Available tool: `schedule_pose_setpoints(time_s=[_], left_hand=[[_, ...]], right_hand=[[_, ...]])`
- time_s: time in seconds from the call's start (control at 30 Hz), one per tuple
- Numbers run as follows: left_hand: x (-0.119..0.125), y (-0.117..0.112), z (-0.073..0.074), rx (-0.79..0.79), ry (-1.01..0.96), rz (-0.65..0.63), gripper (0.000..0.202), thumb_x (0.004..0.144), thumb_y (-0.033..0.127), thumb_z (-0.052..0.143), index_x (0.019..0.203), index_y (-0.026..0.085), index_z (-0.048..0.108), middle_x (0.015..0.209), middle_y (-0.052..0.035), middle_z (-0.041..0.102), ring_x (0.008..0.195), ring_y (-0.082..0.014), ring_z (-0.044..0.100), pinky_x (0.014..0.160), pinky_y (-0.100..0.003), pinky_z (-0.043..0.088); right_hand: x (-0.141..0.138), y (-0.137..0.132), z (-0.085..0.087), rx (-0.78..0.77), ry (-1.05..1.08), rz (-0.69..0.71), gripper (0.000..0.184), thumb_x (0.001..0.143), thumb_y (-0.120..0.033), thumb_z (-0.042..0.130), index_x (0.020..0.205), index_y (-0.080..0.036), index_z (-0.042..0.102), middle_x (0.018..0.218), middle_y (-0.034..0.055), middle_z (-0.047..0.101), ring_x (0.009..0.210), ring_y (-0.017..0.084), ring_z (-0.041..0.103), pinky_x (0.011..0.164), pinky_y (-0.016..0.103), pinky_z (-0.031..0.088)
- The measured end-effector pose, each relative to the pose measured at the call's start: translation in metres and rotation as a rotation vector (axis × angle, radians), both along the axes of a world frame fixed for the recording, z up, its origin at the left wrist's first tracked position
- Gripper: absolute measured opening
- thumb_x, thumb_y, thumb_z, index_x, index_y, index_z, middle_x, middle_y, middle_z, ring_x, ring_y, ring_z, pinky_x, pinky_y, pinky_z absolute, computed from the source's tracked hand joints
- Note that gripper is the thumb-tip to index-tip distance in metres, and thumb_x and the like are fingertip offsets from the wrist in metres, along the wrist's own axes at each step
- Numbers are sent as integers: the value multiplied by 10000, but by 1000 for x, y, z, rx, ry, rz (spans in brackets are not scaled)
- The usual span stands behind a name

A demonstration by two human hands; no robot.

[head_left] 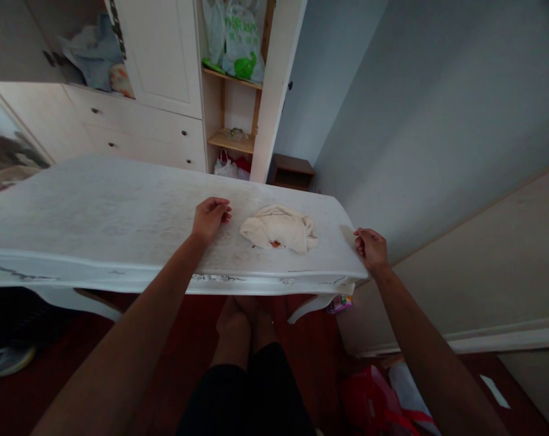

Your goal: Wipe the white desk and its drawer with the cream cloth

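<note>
A crumpled cream cloth (280, 229) with a small orange patch lies on the white table (97, 206), near its right end. My left hand (209, 217) rests on the tabletop just left of the cloth, fingers curled loosely, with nothing seen in them. My right hand (371, 248) is at the table's right front corner, its fingers curled against the edge. Neither hand touches the cloth.
Behind the table stands a white wardrobe (160, 54) with drawers and open shelves holding plastic bags (238, 42). A small brown stand (291, 172) sits by the grey wall. Red and white bags (388, 399) lie on the dark floor at the right.
</note>
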State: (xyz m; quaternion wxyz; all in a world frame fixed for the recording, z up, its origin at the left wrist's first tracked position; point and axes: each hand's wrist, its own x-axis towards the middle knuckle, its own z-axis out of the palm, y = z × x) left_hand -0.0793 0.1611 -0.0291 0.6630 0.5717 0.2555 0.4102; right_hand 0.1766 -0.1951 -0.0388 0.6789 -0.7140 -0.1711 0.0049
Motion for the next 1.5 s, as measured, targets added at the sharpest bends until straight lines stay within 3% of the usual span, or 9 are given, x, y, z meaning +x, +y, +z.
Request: schedule_pose_setpoints(time_s=[0.57, 1.0, 1.5], left_hand=[[0, -2, -1, 46, 38, -37, 114, 688, 141, 578, 789, 146, 631, 653, 14, 636, 493, -93, 562, 479, -208, 442], [4, -2, 0, 64, 101, -39, 130, 675, 168, 568, 785, 157, 637, 655, 10, 634, 488, -95, 555, 476, -207, 430], [6, -3, 0, 83, 118, -6, 159, 655, 210, 566, 788, 158, 638, 652, 17, 631, 479, -95, 556, 453, -205, 434]], right_hand=[[8, 7, -1, -162, -38, -92, 278, 684, -447, 681, 654, -182, 604, 457, -41, 518, 359, 63, 391, 321, 177, 289], [11, 13, 0, -355, -79, -252, 180, 757, -306, 580, 637, -175, 605, 474, -17, 568, 363, 85, 446, 330, 183, 325], [8, 18, 4, -486, -107, -299, 169, 733, -267, 542, 596, -192, 606, 466, -6, 583, 387, 116, 478, 391, 221, 375]])
